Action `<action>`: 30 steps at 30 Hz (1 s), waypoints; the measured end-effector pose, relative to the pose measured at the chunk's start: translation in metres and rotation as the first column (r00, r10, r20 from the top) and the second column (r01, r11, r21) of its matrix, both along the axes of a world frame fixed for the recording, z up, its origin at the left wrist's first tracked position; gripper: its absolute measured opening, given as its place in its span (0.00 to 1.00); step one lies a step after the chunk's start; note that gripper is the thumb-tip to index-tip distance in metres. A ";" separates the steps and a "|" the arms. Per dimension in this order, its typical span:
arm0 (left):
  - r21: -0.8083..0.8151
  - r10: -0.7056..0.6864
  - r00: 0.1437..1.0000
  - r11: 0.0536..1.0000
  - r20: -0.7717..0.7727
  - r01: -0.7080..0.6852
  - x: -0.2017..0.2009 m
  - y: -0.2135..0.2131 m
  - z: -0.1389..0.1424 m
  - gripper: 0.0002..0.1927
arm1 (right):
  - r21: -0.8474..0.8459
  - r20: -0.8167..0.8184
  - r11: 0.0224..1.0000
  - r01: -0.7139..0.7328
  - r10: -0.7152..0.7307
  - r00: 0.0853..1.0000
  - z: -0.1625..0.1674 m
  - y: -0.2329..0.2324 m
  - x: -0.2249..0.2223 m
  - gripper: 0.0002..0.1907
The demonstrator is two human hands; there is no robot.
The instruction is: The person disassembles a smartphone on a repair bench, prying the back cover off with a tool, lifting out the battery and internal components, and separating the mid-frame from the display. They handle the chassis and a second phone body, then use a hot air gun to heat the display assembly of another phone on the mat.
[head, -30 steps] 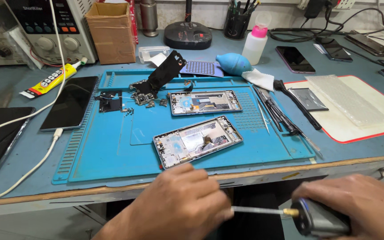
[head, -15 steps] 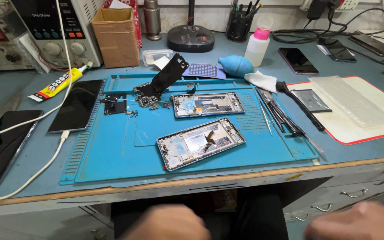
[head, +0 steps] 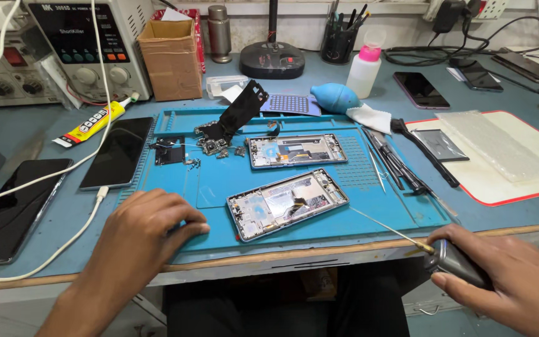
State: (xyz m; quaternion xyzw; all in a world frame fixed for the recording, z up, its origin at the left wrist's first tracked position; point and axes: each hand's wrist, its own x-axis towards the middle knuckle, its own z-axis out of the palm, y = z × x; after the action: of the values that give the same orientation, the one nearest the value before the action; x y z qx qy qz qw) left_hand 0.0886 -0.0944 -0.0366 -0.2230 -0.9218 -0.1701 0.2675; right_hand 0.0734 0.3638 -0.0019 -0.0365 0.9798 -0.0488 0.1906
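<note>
Blue bench, blue mat (head: 176, 181) across the middle. Left hand (head: 141, 234) lies on the mat's near-left corner, fingers curled together, gripping nothing. Right hand (head: 513, 284) is clamped on a screwdriver (head: 453, 262) off the front edge, its thin tip reaching the opened phone (head: 287, 203). Behind: brown carton (head: 171, 59), yellow glue tube (head: 92, 123), white bottle (head: 365, 70) with pink cap.

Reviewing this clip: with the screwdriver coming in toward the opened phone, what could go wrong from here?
1. The screwdriver in the right hand points its long thin tip at the near open phone; a slip could scratch exposed parts.
2. The left hand rests on the mat, not the phone, so the phone may slide.
3. Loose small parts could scatter.
</note>
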 end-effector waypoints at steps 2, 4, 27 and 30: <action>-0.037 0.046 0.997 0.998 0.056 -0.044 -0.001 0.002 0.007 0.09 | -0.015 -0.030 1.000 -0.004 0.004 1.000 0.000 -0.002 -0.001 0.28; -0.082 0.113 0.988 0.991 0.108 -0.104 -0.001 0.004 0.012 0.11 | 0.005 -0.024 1.000 -0.004 0.004 1.000 -0.002 -0.001 -0.005 0.27; 0.089 -0.171 0.913 0.985 0.372 0.148 -0.025 0.055 0.030 0.45 | 0.137 -0.068 0.990 -0.024 0.033 0.997 0.007 0.034 -0.039 0.25; 0.180 -0.229 0.874 0.969 0.429 0.166 -0.026 0.056 0.034 0.46 | 0.163 -0.092 0.986 -0.046 0.061 0.994 0.010 0.038 -0.043 0.25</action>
State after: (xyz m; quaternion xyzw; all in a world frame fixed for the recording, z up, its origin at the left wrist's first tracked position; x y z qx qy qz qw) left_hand 0.0630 -0.0387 -0.0023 -0.2521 -0.9168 -0.3065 0.0449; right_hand 0.0309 0.4021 0.0077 -0.0498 0.9872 0.0372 0.1466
